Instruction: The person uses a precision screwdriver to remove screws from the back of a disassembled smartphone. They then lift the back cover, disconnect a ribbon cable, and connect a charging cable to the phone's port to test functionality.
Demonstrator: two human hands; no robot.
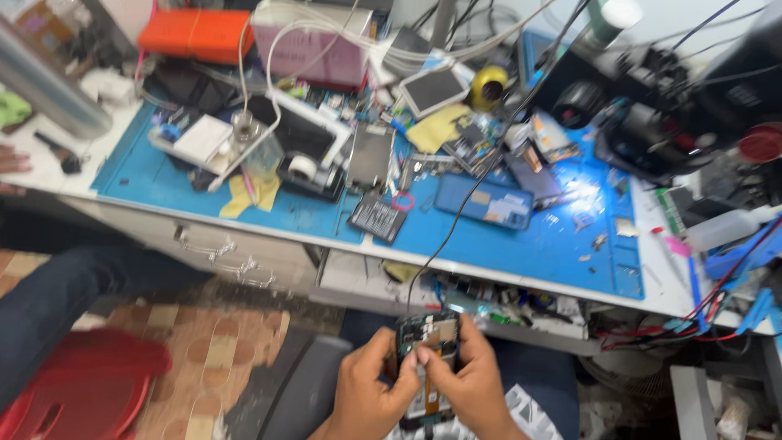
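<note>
Low in the view, over my lap, I hold an opened phone (430,330) with its circuit boards showing. My left hand (371,391) grips its left edge. My right hand (464,383) holds the right side, its fingers pinched at the middle of the phone's inside. A thin black cable (456,220) runs from the phone up over the bench edge. Whether the right fingers hold a small part is too blurred to tell.
A blue work mat (554,244) covers the bench with a blue phone back (485,201), a dark screen panel (378,217), a tape roll (302,167), cloths and cables. Another person's leg (65,285) and hand (12,159) are at left, above a red stool (81,391).
</note>
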